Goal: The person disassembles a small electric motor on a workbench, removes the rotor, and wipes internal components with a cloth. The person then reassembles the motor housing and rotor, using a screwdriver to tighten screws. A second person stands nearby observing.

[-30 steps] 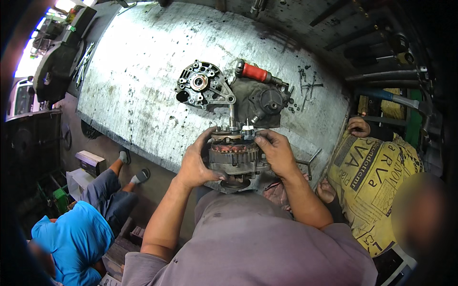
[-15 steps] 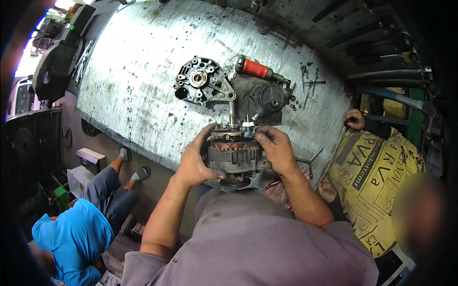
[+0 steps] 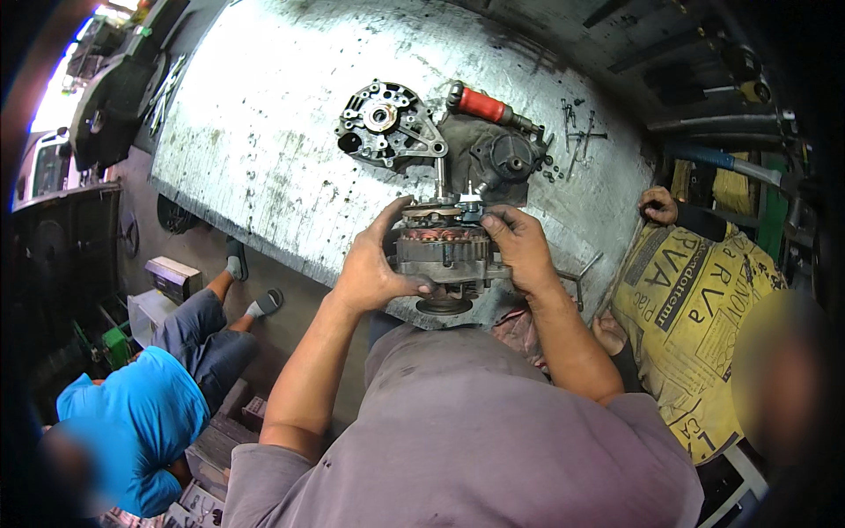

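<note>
While our left hand (image 3: 368, 268) wraps widely around one side of a grimy motor unit (image 3: 443, 251), its thumb low by the round pulley (image 3: 444, 306) and its fingers reaching the top end, our right hand (image 3: 521, 251) holds the opposite side, thumb beside a white-tipped fitting (image 3: 471, 211). Some of our right fingers are hidden, and we cannot tell how they are placed. We have the unit upright at the near edge of a metal workbench (image 3: 255, 132), copper-coloured windings (image 3: 431, 234) ringing its body; whether it touches the bench, we cannot tell. Beyond it we see an open metal housing (image 3: 381, 116), a red-handled power tool (image 3: 481, 104) and a round dark part (image 3: 516, 165) on dark cloth (image 3: 462, 145), with loose bolts (image 3: 576, 145) to the right. On our right is a person in a yellow printed garment (image 3: 695, 317); on our left, a person in a blue shirt (image 3: 145, 396).
</note>
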`<action>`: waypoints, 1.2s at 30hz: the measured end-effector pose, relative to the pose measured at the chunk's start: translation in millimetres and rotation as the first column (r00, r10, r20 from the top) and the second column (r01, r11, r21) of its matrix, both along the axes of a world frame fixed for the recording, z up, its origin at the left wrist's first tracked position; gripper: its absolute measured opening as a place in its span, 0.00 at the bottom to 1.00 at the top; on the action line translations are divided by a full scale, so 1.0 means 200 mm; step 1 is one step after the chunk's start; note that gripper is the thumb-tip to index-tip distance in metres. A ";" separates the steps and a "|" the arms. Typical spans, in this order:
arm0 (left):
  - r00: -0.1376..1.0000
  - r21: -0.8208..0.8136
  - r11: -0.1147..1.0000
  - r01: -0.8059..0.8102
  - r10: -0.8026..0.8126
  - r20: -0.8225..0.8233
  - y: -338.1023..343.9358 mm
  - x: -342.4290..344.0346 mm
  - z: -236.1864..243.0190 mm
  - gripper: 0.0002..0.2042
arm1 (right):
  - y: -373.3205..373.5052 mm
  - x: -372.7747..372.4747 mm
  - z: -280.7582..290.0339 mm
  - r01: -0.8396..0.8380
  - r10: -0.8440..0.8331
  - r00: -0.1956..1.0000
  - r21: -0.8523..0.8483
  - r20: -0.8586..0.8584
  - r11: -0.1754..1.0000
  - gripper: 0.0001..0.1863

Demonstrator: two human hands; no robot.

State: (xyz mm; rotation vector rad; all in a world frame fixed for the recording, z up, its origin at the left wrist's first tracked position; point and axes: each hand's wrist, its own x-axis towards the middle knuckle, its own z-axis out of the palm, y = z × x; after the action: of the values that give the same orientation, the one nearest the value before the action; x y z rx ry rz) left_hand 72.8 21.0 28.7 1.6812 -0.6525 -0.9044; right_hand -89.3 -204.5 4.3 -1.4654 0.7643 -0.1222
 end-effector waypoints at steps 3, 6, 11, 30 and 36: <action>0.999 0.017 1.000 0.008 -0.009 0.048 0.00 0.00 0.01 0.61 | -0.01 -0.01 0.00 -0.005 0.005 1.000 0.010 -0.012 1.000 0.18; 0.997 0.016 1.000 0.004 -0.005 0.082 0.00 0.00 0.01 0.60 | -0.01 -0.01 0.00 -0.021 0.021 1.000 -0.018 -0.015 1.000 0.18; 0.997 0.021 1.000 0.017 -0.019 0.080 0.01 0.01 0.01 0.59 | -0.01 -0.01 -0.02 0.000 0.000 1.000 0.031 -0.007 1.000 0.18; 0.993 -0.097 0.995 -0.012 0.000 -0.116 0.03 0.01 -0.05 0.65 | 0.03 0.01 0.02 -0.023 0.019 0.999 -0.077 -0.045 0.997 0.17; 0.993 -0.081 0.996 -0.026 0.017 -0.120 0.02 0.01 -0.05 0.70 | 0.03 0.02 0.06 -0.033 0.031 0.998 -0.026 -0.054 0.999 0.18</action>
State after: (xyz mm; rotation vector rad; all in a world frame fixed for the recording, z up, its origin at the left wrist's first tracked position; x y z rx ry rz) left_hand 74.6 25.6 19.5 1.5459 -0.5824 -0.9423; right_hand -85.7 -198.0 17.2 -1.5105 0.7849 -0.0690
